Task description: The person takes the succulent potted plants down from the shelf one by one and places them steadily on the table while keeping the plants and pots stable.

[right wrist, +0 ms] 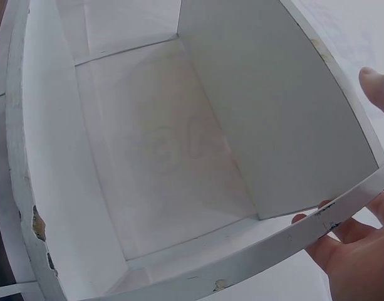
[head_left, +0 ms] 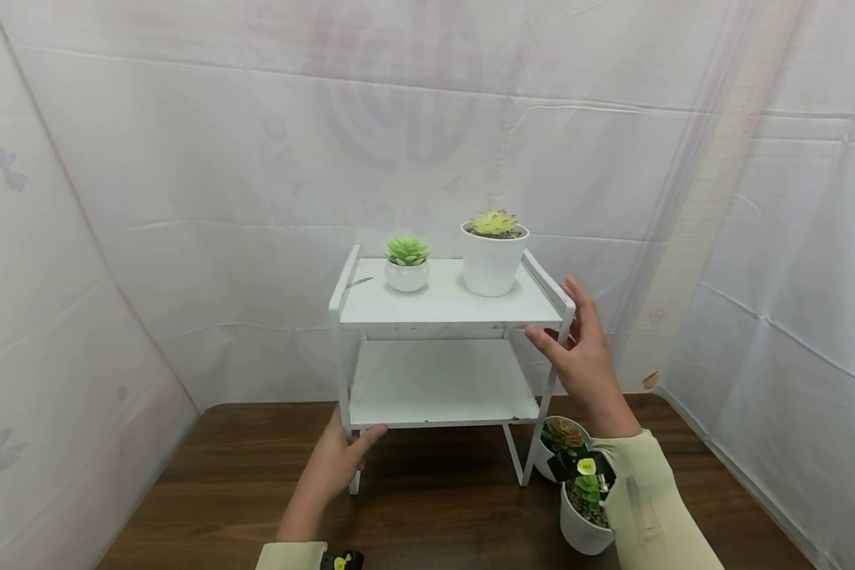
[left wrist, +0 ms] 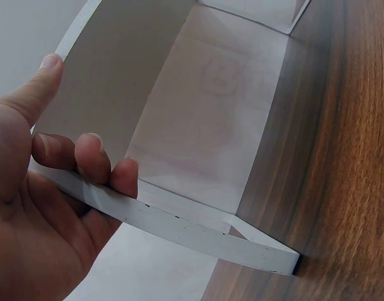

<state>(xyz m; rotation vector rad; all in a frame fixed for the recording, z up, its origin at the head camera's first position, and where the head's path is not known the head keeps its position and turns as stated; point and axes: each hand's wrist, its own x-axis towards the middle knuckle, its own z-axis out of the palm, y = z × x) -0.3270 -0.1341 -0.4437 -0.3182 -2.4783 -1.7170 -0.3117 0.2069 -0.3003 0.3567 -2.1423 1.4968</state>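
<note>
A white two-tier shelf rack (head_left: 442, 380) stands over the wooden table. On its top board are a small green succulent in a round white pot (head_left: 407, 275) and a yellow-green succulent in a taller white pot (head_left: 492, 265). My left hand (head_left: 335, 459) grips the left leg low down, thumb at the lower board's front edge; the left wrist view shows its fingers curled round the white leg (left wrist: 179, 232). At the upper right post is my right hand (head_left: 586, 356). In the right wrist view its fingertips hook over the post (right wrist: 260, 269), while the thumb stands apart from the board.
Right of the rack, partly behind my right forearm, two more white-potted succulents stand on the brown table (head_left: 221, 475): one reddish (head_left: 563, 435), one green (head_left: 584, 514). Pale cloth walls (head_left: 256, 158) enclose the back and both sides.
</note>
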